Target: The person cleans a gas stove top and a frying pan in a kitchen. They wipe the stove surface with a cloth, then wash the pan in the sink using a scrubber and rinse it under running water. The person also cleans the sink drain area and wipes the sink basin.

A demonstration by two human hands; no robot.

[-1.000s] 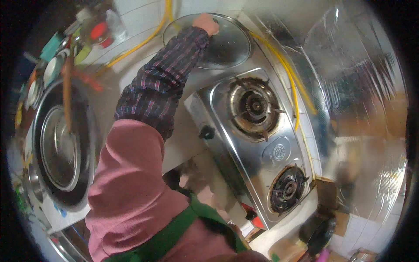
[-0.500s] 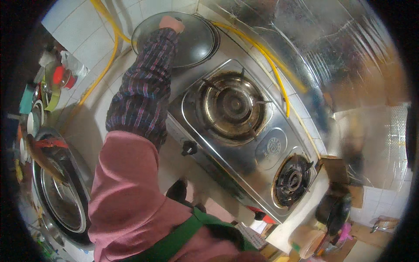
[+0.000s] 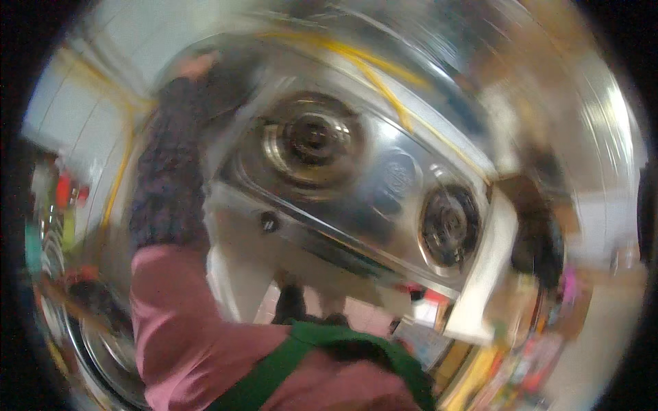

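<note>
My left hand [image 3: 197, 65] reaches out to the far left, the arm in a pink sleeve with a dark checked oversleeve. It is closed at the top of a large, dark round lid [image 3: 236, 77], but motion smears the fingers and the lid's outline. Beside the lid stands a steel two-burner gas stove [image 3: 367, 216]. Its large burner [image 3: 315, 133] is nearest the lid, with the smaller burner [image 3: 449, 222] at the right end; both carry no pot. My right hand does not show.
A yellow hose [image 3: 373, 75] runs behind the stove, and another yellow hose [image 3: 127, 157] hangs along the tiled wall at left. Shiny foil covers the back wall. A dark pan [image 3: 538, 240] stands right of the stove, and a metal basin [image 3: 113, 349] sits at lower left.
The whole view has swung and blurred, so the stove and lid appear farther left. My left hand stays at the lid; whether the lid itself has moved is unclear.
</note>
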